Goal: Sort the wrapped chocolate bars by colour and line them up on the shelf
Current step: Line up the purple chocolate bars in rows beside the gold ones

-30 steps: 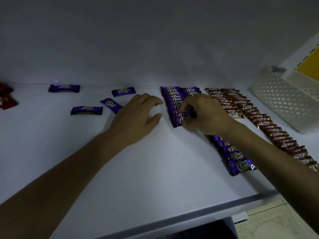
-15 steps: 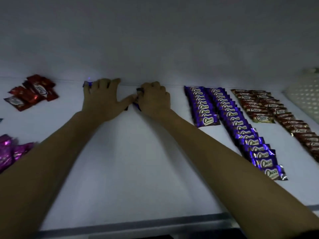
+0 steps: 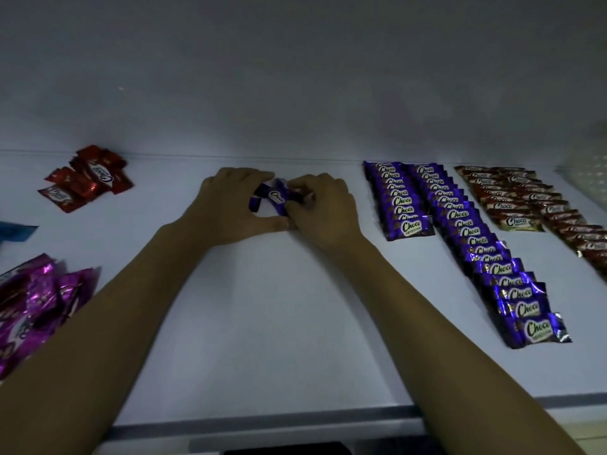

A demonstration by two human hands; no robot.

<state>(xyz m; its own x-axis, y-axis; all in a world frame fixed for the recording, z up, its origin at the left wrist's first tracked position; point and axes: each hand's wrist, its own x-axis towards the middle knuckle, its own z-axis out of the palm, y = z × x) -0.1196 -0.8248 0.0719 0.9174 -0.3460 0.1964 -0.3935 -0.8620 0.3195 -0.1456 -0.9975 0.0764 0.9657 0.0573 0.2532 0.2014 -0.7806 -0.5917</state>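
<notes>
Both grips, left hand (image 3: 226,206) and right hand (image 3: 326,210), clamp a small cluster of glossy purple Choco bars (image 3: 275,196).

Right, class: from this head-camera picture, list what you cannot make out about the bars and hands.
1. Head view: count of purple bars between left hand and right hand, covered by fingers.
2. Head view: magenta pile, cut by left edge.
3. Head view: brown rows, cut by right edge.

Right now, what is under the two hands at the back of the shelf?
Purple bars, gripped between the left hand and the right hand. One label faces up; the hands cover the rest, so the count is hidden.
</notes>
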